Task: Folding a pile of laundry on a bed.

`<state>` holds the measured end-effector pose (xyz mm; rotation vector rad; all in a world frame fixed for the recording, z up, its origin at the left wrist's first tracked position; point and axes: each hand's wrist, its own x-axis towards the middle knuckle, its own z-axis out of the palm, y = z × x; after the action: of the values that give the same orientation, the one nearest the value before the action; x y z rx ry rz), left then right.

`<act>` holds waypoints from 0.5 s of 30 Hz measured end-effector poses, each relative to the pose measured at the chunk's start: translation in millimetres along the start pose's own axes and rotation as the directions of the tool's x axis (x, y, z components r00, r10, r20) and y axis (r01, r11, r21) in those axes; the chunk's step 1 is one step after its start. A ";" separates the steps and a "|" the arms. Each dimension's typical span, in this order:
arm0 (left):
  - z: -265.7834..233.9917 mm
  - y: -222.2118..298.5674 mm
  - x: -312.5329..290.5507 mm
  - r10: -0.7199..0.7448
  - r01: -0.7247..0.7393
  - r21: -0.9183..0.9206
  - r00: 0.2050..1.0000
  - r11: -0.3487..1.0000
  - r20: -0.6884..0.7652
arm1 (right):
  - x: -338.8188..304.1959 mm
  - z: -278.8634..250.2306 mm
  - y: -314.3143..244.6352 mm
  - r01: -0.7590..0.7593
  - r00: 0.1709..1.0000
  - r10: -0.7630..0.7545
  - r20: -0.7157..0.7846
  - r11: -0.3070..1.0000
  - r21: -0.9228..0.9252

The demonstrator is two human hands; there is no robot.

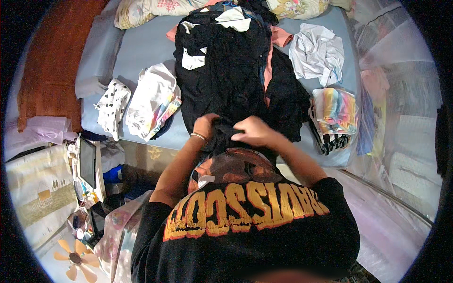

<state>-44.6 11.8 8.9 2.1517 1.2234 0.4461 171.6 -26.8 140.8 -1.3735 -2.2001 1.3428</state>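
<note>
A large black garment (222, 80) lies spread over the middle of the bed, its near end drawn toward my body. My left hand (205, 127), with a band at the wrist, is closed on the near edge of this black cloth. A little to the right, my right hand (255, 132) has its fingers curled at the same edge, slightly smeared by motion; the cloth in its grip is partly hidden. White pieces (193, 59) show on the dark cloth toward the far left. Pink cloth (269, 70) peeks out along the garment's right side.
On the bed (141, 42), a spotted white cloth (113, 104) and a white garment (153, 96) lie left. A crumpled white shirt (317, 52) and a folded colourful stack (334, 113) lie right. Patterned pillows (155, 7) rest at the far end. A fan (75, 258) stands lower left.
</note>
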 end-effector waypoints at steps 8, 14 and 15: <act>-155.5 63.6 49.1 0.027 -0.066 -0.148 0.968 0.987 -0.251 | -33.0 -121.2 -13.1 -0.093 0.970 -0.049 -0.239 0.832 -0.547; -242.3 87.6 71.1 0.134 -0.046 0.332 0.959 0.942 -0.248 | -38.4 -162.1 -35.3 -0.068 0.896 -0.255 -0.363 0.730 -0.680; -249.4 85.0 73.9 0.089 -0.016 0.275 0.962 0.961 -0.257 | -38.9 -166.0 -39.1 -0.044 0.868 -0.309 -0.390 0.733 -0.679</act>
<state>-91.1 128.9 251.9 2.4197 1.4479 0.6424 267.4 32.8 274.4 -1.4840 -2.4219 0.0535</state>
